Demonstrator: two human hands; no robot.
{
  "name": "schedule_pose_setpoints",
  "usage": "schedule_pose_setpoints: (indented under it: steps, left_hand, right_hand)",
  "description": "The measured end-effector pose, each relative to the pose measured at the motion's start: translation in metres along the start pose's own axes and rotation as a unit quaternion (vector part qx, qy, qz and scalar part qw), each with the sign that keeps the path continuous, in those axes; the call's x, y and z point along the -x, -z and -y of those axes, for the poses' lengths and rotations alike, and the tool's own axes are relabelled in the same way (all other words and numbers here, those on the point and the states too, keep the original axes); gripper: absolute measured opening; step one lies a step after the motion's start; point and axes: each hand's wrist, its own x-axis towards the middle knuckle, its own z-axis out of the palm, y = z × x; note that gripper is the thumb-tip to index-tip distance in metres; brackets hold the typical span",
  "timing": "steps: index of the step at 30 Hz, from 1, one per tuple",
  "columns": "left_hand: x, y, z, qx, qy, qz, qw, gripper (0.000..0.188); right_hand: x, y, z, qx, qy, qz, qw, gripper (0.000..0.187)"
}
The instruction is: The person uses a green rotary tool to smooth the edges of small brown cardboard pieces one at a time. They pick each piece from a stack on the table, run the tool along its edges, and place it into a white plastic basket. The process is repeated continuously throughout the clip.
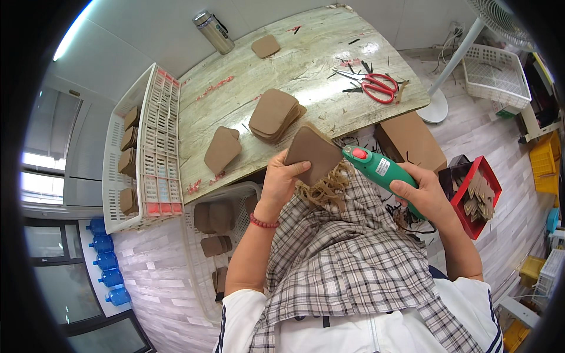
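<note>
By the near edge of the bench [321, 62], the left hand [281, 179] has its fingers pinching a brown patch [315, 150]; the right hand [426, 191] wraps its fingers round a green tool [381, 170].

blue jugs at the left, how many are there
5, in one row running down the picture: top jug, second jug, middle jug, fourth jug and bottom jug. Others may be hidden behind them.

bright — glare on the tabletop [316, 72] — edges bowed, corners black
</note>
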Motion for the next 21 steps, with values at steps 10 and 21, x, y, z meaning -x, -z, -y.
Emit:
schedule_pose_setpoints:
  steps: [10, 21]
  left_hand:
    - [0.017, -0.01, 0.017, -0.042, 0.094, -0.018, 0.995, 0.04]
    - [0.02, 0.006, -0.014, -0.28, 0.047, 0.019, 0.959, 0.024]
  right_hand:
    - [-0.002, -0.017, -0.012, -0.001, -0.011, -0.016, 1.0, 0.037]
    - [-0.003, -0.007, -0.004, -0.036, -0.062, 0.052, 0.996, 0.04]
